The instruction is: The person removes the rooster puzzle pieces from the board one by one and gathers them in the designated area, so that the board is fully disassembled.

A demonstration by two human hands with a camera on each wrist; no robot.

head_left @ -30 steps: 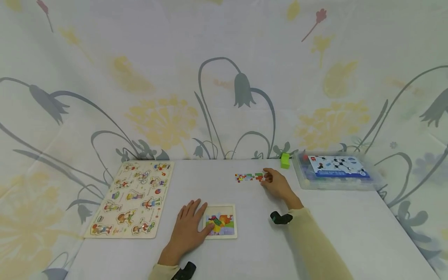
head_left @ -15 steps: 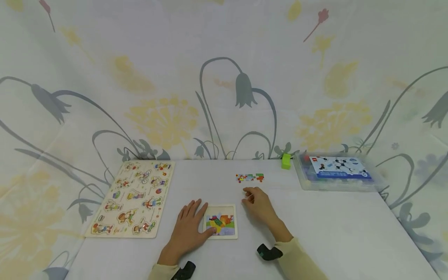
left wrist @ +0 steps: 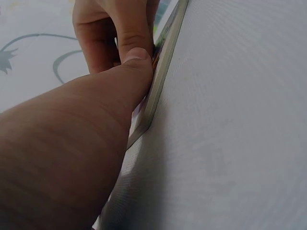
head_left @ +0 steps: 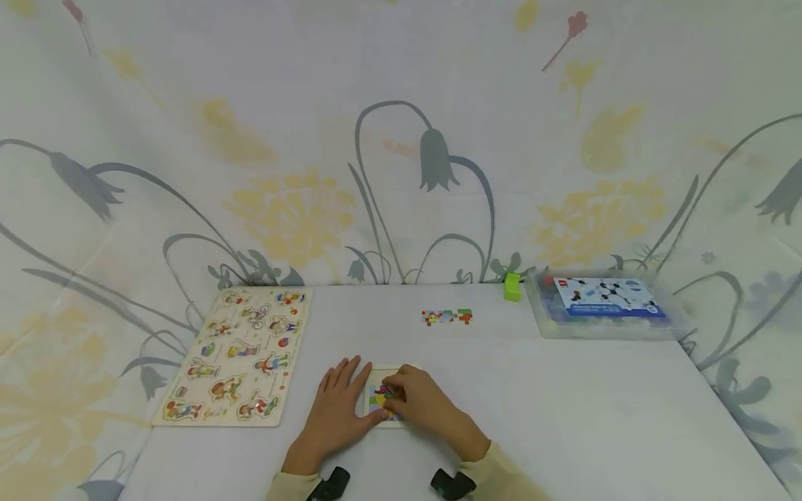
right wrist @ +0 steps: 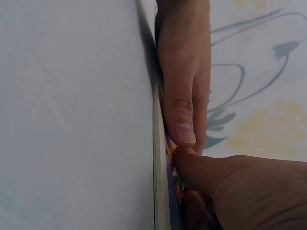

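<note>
A small framed picture puzzle (head_left: 377, 423) lies on the table, its frame edge also showing in the left wrist view (left wrist: 158, 88). My left hand (head_left: 338, 410) rests at its left side, fingers spread flat and thumb across the lower left corner. Over the puzzle's right part, my right hand (head_left: 429, 407) has its thumb and fingers curled at the coloured pieces (head_left: 380, 398), pinching at a piece mostly hidden by the fingertips. In the right wrist view the right thumb (right wrist: 199, 167) is close to the left thumb (right wrist: 180, 110). Further back lies a short row of loose colourful pieces (head_left: 446, 317).
A large wooden board with figures (head_left: 234, 362) lies at the left. At the back right stand a lime green block (head_left: 512, 287) and a clear plastic box (head_left: 545, 320) with a blue and white label (head_left: 608, 298). A flowered cloth hangs behind the table.
My right hand has come from the row of loose pieces toward me and left, onto the framed puzzle. The left hand has stayed in place.
</note>
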